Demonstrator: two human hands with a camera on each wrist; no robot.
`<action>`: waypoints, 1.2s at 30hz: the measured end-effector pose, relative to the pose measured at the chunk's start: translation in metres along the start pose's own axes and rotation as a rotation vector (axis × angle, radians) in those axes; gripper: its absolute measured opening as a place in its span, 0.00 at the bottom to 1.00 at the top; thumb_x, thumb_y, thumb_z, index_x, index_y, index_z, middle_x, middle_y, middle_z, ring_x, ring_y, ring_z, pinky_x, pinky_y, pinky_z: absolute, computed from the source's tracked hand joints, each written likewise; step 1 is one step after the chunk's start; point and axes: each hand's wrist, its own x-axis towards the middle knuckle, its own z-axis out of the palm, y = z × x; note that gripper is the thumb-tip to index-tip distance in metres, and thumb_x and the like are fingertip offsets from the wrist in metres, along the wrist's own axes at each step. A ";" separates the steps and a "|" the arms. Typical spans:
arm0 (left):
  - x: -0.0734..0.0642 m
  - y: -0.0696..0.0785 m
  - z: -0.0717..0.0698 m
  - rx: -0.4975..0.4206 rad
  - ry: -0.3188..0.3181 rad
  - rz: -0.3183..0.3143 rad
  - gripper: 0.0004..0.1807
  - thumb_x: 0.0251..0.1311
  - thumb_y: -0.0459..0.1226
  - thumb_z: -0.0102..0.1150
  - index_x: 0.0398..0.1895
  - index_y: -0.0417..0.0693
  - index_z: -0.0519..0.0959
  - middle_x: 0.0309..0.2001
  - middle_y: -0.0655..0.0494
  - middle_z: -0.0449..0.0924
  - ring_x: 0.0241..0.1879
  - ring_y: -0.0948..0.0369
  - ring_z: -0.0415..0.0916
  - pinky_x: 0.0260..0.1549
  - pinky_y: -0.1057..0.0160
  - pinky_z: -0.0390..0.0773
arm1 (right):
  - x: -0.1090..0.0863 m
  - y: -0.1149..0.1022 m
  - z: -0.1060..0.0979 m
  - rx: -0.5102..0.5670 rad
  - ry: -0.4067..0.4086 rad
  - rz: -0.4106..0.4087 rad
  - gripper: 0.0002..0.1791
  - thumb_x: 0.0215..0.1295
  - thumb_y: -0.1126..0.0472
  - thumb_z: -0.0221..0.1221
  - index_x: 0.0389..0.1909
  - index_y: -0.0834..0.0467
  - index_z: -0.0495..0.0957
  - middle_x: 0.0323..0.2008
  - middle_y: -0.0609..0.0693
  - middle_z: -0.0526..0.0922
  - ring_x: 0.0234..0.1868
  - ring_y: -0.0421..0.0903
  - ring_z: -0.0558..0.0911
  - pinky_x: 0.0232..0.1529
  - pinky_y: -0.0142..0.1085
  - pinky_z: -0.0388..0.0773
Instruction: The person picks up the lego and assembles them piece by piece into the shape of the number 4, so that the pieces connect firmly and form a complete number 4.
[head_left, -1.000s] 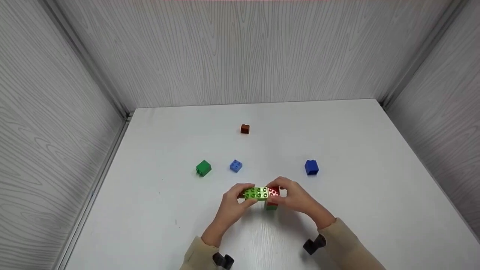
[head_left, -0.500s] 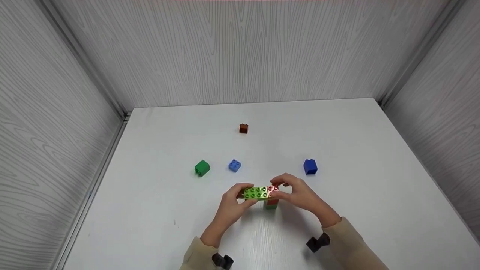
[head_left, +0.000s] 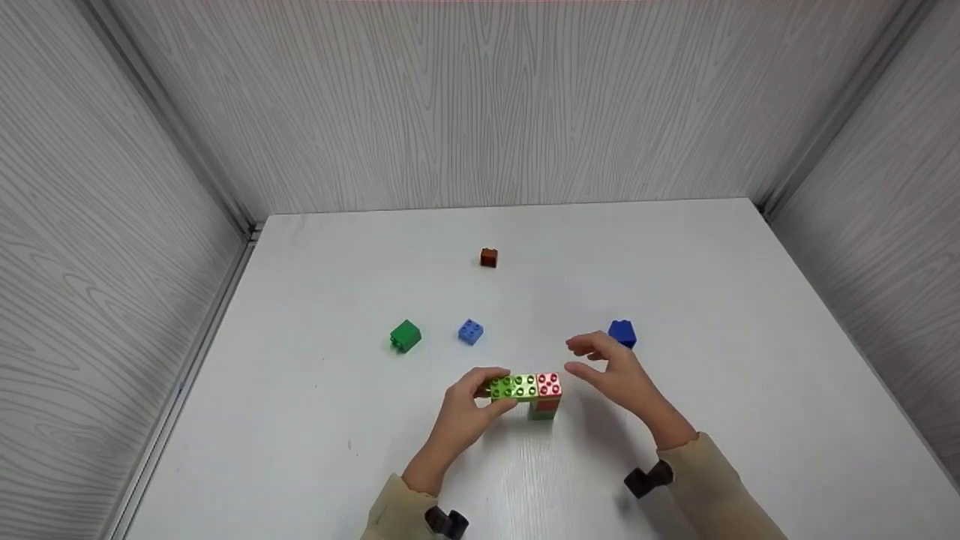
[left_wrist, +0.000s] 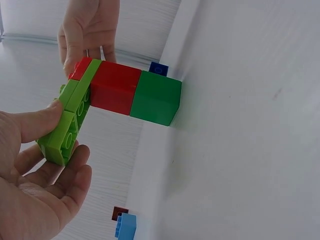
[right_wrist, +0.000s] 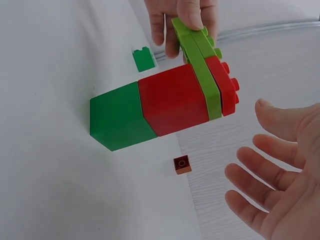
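Observation:
A toy-brick build stands on the table: a dark green brick point(left_wrist: 156, 98) at the bottom, a red brick point(left_wrist: 115, 88) on it, and light green bricks point(head_left: 515, 387) across the top, jutting out to the left. On their right end sits a thin red brick point(head_left: 549, 385), its studs facing up. My left hand point(head_left: 461, 409) pinches the overhanging light green end, thumb in front and fingers behind. My right hand point(head_left: 626, 381) is off to the right of the build, apart from it, fingers loosely bent around nothing.
Loose bricks lie beyond the build: a green brick point(head_left: 406, 337) on its side, a light blue brick point(head_left: 470, 331), and a brown brick point(head_left: 489, 258) farther back. A dark blue brick point(head_left: 622, 331) is just behind my right fingers. Grey wood-grain walls point(head_left: 480, 105) border the table.
My right hand has let go of the thin red brick and moved right, away from the build. The left hand keeps its pinch and the build stays where it was.

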 end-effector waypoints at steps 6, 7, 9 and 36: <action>0.000 0.001 -0.001 -0.005 0.000 0.000 0.22 0.54 0.41 0.66 0.52 0.46 0.76 0.48 0.57 0.76 0.45 0.60 0.73 0.47 0.52 0.73 | 0.010 0.017 -0.016 0.020 0.206 0.073 0.21 0.58 0.58 0.64 0.50 0.64 0.75 0.46 0.58 0.78 0.47 0.54 0.77 0.48 0.50 0.73; 0.000 0.002 -0.001 -0.005 0.000 0.000 0.22 0.54 0.41 0.66 0.52 0.46 0.76 0.49 0.57 0.76 0.45 0.60 0.73 0.47 0.52 0.73 | 0.013 0.019 -0.019 0.021 0.240 0.082 0.20 0.58 0.59 0.64 0.49 0.65 0.75 0.46 0.59 0.78 0.47 0.55 0.76 0.48 0.50 0.73; 0.000 0.003 -0.001 -0.005 0.000 0.000 0.22 0.54 0.41 0.65 0.52 0.45 0.76 0.49 0.57 0.76 0.45 0.60 0.73 0.47 0.51 0.73 | 0.016 0.025 -0.024 0.014 0.295 0.113 0.19 0.58 0.61 0.63 0.49 0.65 0.75 0.46 0.59 0.78 0.47 0.55 0.76 0.47 0.48 0.74; -0.002 0.002 0.000 0.029 0.007 -0.019 0.22 0.54 0.41 0.65 0.53 0.46 0.75 0.48 0.59 0.76 0.44 0.61 0.72 0.46 0.55 0.74 | 0.032 0.080 -0.024 -0.198 0.204 0.554 0.37 0.59 0.56 0.62 0.62 0.71 0.58 0.55 0.71 0.65 0.57 0.65 0.66 0.57 0.53 0.65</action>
